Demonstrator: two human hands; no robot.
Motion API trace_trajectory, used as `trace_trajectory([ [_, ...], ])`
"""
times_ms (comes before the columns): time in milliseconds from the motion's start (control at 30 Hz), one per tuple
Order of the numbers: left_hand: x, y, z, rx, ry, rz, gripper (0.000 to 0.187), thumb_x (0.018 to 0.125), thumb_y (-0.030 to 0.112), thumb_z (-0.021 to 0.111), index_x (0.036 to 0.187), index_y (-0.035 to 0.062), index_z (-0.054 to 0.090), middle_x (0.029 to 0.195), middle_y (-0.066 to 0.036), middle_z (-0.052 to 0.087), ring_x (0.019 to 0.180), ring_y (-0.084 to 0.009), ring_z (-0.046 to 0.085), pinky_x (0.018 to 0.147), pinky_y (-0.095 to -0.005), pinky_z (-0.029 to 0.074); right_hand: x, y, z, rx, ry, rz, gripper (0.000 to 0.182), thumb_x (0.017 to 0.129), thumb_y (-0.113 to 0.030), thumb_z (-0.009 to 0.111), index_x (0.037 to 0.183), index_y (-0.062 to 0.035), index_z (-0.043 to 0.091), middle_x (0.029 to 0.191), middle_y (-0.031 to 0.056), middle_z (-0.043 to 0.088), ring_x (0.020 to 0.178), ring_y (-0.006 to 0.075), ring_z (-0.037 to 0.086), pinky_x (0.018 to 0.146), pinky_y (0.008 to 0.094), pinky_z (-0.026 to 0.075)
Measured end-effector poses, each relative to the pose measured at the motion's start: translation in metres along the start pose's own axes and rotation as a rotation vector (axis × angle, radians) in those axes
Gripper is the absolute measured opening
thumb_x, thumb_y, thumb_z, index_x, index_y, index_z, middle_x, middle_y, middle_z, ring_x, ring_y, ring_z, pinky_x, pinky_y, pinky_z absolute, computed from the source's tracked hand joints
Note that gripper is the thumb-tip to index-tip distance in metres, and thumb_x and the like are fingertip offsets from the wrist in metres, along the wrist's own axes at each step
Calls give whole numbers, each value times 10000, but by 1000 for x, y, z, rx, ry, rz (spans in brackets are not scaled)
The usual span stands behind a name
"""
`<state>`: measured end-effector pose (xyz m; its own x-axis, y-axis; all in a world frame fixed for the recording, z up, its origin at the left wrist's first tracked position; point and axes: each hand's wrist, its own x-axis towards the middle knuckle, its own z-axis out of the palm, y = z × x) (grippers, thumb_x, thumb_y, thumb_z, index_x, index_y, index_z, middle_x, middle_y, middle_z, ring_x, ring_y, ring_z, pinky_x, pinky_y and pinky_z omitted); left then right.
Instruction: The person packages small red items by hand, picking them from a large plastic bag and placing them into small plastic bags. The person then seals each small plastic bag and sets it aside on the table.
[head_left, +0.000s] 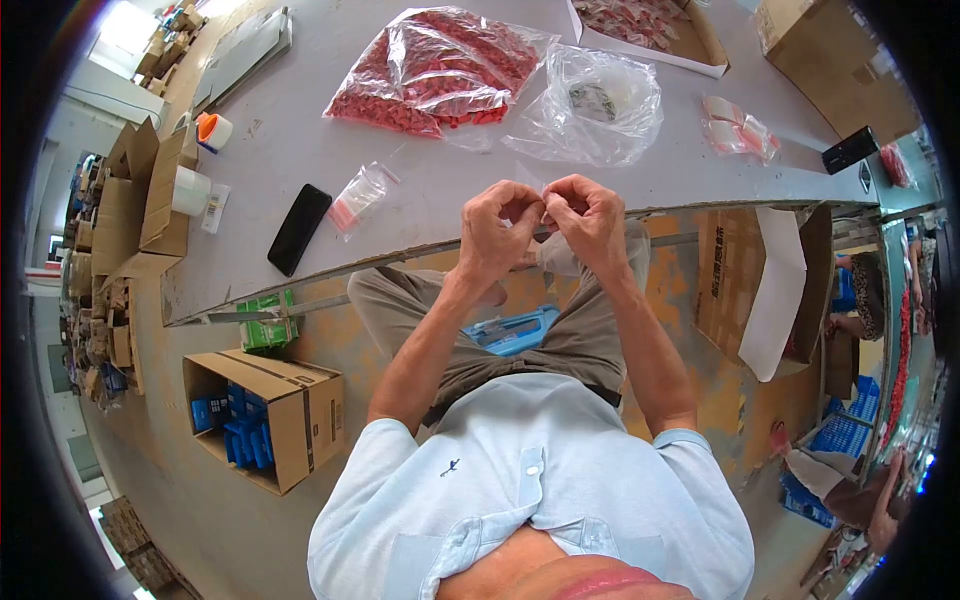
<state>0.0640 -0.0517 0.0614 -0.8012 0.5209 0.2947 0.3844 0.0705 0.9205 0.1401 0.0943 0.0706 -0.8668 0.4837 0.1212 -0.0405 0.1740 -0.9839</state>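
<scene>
My left hand (497,228) and my right hand (590,222) meet over the table's front edge, fingertips pinched together. Something thin and clear, perhaps plastic film, shows faintly by the fingertips; the fingers hide most of it. Beyond them lies a large clear bag of small red pieces (430,75). To its right sits a crumpled clear plastic bag (590,105) with a few small greyish items inside. Left of my hands are a packet of small clear bags (362,198) with red edges and a black phone (299,230).
On the table (270,120) are a tape roll (213,131), more small bags (740,130), an open box of packed bags (650,50) and a black object (850,150). Cardboard boxes (310,420) (750,290) stand below on both sides. Other people sit at the far right.
</scene>
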Motion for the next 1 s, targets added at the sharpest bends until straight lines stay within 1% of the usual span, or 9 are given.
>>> trace_trajectory([
  [133,1,-1,0,44,10,-4,81,884,-36,747,963,-20,737,859,-77,748,769,-119,711,712,-273,577,4,5,2,-52,-27,-39,129,894,-82,663,928,20,734,752,53,715,685,90,671,637,265,551],
  [200,2,0,3,86,68,110,95,869,-41,747,960,-17,736,837,-62,711,711,-113,657,662,-275,542,6,4,2,-54,-23,-75,116,889,-73,667,921,20,729,754,56,714,690,90,673,639,264,551],
  [300,4,-6,9,56,105,142,103,859,-44,747,957,-14,738,830,-59,679,683,-121,623,634,-284,521,7,-1,1,-80,9,-110,93,886,-60,672,907,17,719,765,59,715,694,92,674,645,269,553],
  [500,6,-2,6,93,4,131,115,848,-61,730,955,-19,733,837,-58,675,710,-119,629,646,-283,526,5,-11,-7,-194,-15,-144,80,871,-53,691,897,18,715,763,69,711,689,102,675,623,285,555],
  [633,1,-5,8,78,21,181,119,853,-66,707,962,-21,726,837,-54,658,716,-117,620,654,-277,523,5,-9,-9,-250,-45,-181,83,842,-65,707,895,-3,721,771,84,714,666,119,672,602,297,549],
  [800,-7,-12,17,-150,114,98,139,887,-81,673,1006,-21,716,846,-13,624,735,-92,593,684,-247,502,4,-18,-5,-284,-35,-210,83,823,-71,716,883,-14,710,776,101,711,662,163,678,604,317,548],
  [867,-9,-16,21,-219,110,66,117,909,-71,679,1009,-22,714,858,-8,639,757,-82,599,698,-237,503,2,-21,-4,-419,-3,-285,93,820,-75,721,882,-10,698,778,114,709,678,209,691,629,336,560],
  [933,-8,-16,20,-288,104,33,95,930,-60,684,1012,-23,713,871,-3,653,778,-72,605,712,-228,504,1,-26,-5,-432,-5,-270,95,827,-77,719,891,-9,699,784,120,712,693,225,702,643,347,566],
  [1000,-9,-18,15,-420,6,-134,67,962,-16,704,1027,-24,715,908,-21,689,798,-63,620,721,-215,514,1,-31,-7,-444,-6,-248,98,835,-79,717,899,-7,699,791,126,715,708,242,712,656,358,572],
])
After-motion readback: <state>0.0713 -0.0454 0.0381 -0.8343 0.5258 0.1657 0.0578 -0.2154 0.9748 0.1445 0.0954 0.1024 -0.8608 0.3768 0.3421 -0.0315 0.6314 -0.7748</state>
